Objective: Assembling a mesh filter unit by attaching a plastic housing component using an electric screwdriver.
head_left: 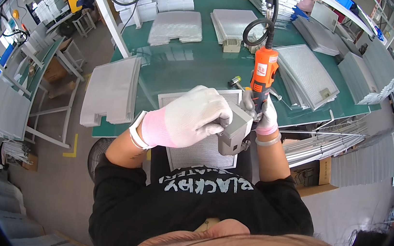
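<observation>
My left hand (192,117), in a white glove with a pink cuff, has its fingers closed on the edge of a small grey box-shaped housing (238,130). My right hand (267,115), gloved the same way, is wrapped round the lower end of an orange electric screwdriver (264,72) that hangs upright on a black cable. The tool's tip is hidden behind the hand and the housing. Below both hands a framed mesh panel (203,156) spans the table edge and my lap. Just beyond it lies a small hammer (234,81), partly covered by the screwdriver.
Stacked mesh panels (307,75) lie right on the green table (188,68), with more panels (113,89) at its left edge. Further back are a wrapped panel (176,27) and another stack (237,23) with a small beige box (231,45). A white post (105,8) rises at left.
</observation>
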Demonstrator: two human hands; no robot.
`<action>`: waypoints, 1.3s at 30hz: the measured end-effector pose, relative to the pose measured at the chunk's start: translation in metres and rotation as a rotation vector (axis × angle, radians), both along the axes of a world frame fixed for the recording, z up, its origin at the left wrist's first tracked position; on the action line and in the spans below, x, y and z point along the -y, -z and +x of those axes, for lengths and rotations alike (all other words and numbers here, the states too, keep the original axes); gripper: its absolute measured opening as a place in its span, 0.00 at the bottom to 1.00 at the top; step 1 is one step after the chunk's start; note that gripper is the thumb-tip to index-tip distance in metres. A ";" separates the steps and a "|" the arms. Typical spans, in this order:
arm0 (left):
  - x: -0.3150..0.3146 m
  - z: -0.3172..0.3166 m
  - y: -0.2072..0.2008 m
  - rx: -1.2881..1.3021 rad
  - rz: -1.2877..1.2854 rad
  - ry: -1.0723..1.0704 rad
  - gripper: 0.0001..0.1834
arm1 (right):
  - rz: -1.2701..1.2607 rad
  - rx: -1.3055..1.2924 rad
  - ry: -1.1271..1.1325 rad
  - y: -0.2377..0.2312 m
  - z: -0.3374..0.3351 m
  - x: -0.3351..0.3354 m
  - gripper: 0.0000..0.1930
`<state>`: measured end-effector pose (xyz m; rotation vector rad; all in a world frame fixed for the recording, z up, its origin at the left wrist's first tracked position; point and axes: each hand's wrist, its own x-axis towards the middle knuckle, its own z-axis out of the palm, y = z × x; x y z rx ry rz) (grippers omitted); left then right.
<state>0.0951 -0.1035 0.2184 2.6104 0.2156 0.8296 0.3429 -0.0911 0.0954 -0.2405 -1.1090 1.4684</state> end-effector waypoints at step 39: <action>-0.016 -0.003 -0.025 -0.289 0.221 0.049 0.10 | 0.023 0.055 0.010 -0.012 -0.003 0.001 0.43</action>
